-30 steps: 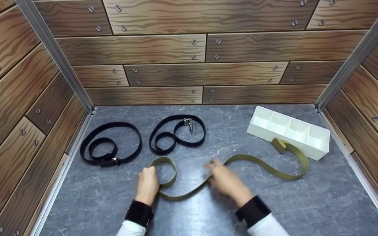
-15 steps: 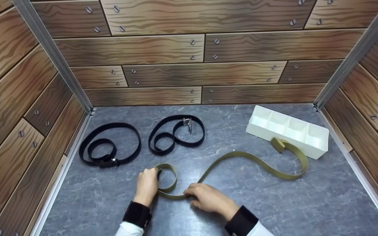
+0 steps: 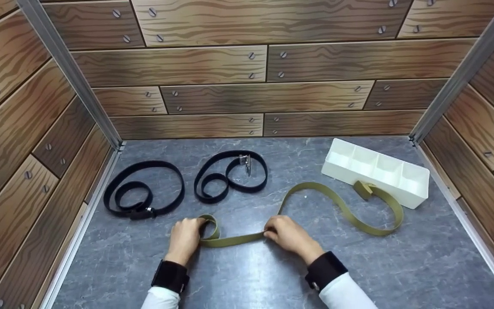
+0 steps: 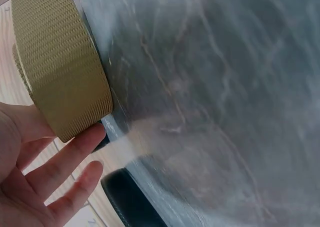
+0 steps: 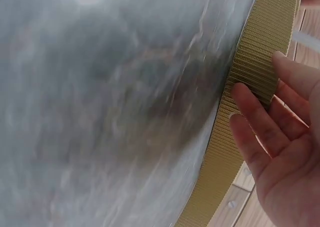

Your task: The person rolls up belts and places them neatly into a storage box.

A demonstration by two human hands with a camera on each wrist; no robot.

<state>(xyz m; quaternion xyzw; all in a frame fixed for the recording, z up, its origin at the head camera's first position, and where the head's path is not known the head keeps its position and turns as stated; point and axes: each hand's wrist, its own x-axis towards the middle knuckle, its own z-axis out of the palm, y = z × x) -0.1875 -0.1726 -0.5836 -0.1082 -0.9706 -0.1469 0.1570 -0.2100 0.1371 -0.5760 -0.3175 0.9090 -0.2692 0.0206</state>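
An olive webbing belt (image 3: 234,240) stands on edge across the grey surface. My left hand (image 3: 185,240) holds its small coiled end; in the left wrist view, thumb and fingers pinch the folded webbing (image 4: 70,67). Farther along the strap, my right hand (image 3: 290,236) pinches it between thumb and fingers, with the ribbed weave (image 5: 220,152) showing close up in the right wrist view. Between the hands the strap runs nearly straight. Beyond my right hand it winds in an S-curve to the belt's buckle end (image 3: 363,189), right by a white divided tray (image 3: 412,199).
Behind my left hand lies a loosely coiled black belt (image 3: 152,163) with a dark buckle. A second black belt (image 3: 251,189), coiled in loops with a silver buckle (image 3: 245,160), lies at the middle back. Wood-patterned walls (image 3: 221,124) enclose the surface on three sides.
My right hand came left along the strap, then moved back right and away, straightening the stretch between the hands. My left hand shifted slightly left, and the small coil looks narrower.
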